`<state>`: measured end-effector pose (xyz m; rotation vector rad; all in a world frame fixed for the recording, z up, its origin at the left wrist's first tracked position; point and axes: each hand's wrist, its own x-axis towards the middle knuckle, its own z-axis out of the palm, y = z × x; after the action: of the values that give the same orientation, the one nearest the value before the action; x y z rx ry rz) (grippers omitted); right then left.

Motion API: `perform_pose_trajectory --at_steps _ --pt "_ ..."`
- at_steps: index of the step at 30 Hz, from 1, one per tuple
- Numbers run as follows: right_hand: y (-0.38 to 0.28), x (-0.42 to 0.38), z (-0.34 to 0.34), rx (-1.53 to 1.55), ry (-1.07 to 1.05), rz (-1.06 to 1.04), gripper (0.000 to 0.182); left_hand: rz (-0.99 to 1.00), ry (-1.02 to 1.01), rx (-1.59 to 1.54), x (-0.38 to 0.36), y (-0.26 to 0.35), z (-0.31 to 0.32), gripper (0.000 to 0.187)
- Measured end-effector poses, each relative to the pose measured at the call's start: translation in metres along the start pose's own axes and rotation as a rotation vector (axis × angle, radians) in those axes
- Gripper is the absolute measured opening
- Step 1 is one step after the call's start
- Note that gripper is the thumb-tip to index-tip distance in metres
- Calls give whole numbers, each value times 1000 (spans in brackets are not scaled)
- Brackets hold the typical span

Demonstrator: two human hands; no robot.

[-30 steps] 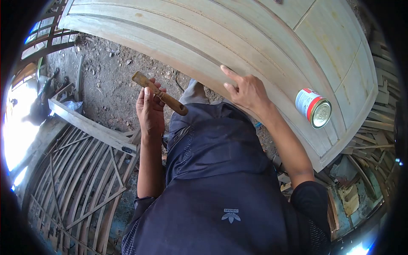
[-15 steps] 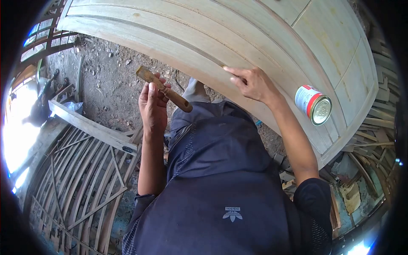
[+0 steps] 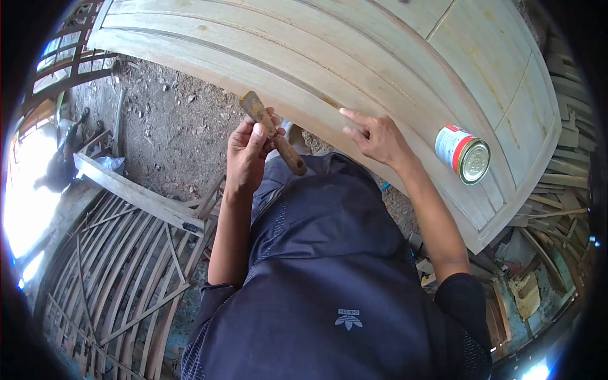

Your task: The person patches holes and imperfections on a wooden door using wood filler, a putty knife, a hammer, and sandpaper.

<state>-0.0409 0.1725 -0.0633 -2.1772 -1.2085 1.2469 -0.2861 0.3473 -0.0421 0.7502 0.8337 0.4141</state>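
Observation:
My left hand (image 3: 248,149) grips a putty knife (image 3: 276,134) with a wooden handle, its stained blade pointing up and to the left. My right hand (image 3: 383,140) is over the near edge of a pale wooden panel (image 3: 392,69), index finger stretched out and the other fingers partly curled, with nothing held. A yellowish-brown smear (image 3: 330,101) lies in the panel's groove just left of that fingertip. To the right of my right hand, a tin with a red and white label (image 3: 463,154) rests on the panel, its metal end towards me.
Slatted wooden frames (image 3: 120,272) lie at the lower left, beside a pale wooden beam (image 3: 136,193). Bare ground with debris (image 3: 171,126) shows beyond the panel's near edge. Wood strips (image 3: 570,171) are piled at the right.
My left hand has moved right with the putty knife, closer to my right hand. My right hand has shifted slightly right and down, and a yellowish-brown smear now shows in the groove.

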Motion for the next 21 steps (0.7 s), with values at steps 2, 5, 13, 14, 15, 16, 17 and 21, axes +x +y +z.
perform_pose_trajectory --at_steps 2,5,13,14,15,16,17,21 --pt "-8 13 12 9 134 -122 43 -22 -27 10 1 -1 7 42" --pt "-10 24 24 -18 236 -167 43 -54 -59 45 3 -4 14 42" --pt "-67 -21 -26 240 348 -205 44 -97 -202 27 11 -5 37 41" --pt "-87 -20 -24 440 396 -258 44 -65 -220 11 12 -3 42 42" --pt "-99 -17 -16 553 427 -317 45 -59 -223 9 14 -5 46 42" --pt "-109 -14 -11 575 475 -361 44 24 -261 37 16 -8 50 42" --pt "-116 -12 -7 598 523 -404 43 105 -298 66 17 -9 53 42" --pt "-120 -12 -4 582 558 -368 39 140 -255 121 14 -4 63 36"
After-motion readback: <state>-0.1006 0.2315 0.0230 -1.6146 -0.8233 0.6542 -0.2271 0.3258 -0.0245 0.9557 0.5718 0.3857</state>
